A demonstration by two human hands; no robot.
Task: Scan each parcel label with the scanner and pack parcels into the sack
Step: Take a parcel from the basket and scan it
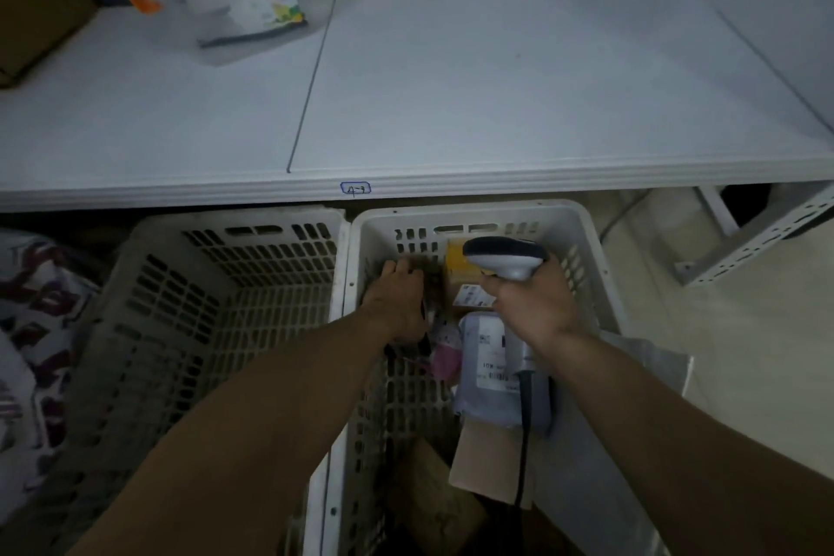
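Near, a grey parcel [485, 393] lies in the right crate [591, 239]. The left hand [397, 298] curls on a dark parcel [434, 284] by its left wall. The right hand [537, 302] grips the scanner [505, 257] above a yellow box [458, 269]. A tub [225, 0] stands at the desk's [496, 81] far left.

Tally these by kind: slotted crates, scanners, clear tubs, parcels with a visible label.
Slotted crates: 2, left crate and right crate
Scanner: 1
Clear tub: 1
Parcels with a visible label: 2, yellow box and grey bag
Total: 6
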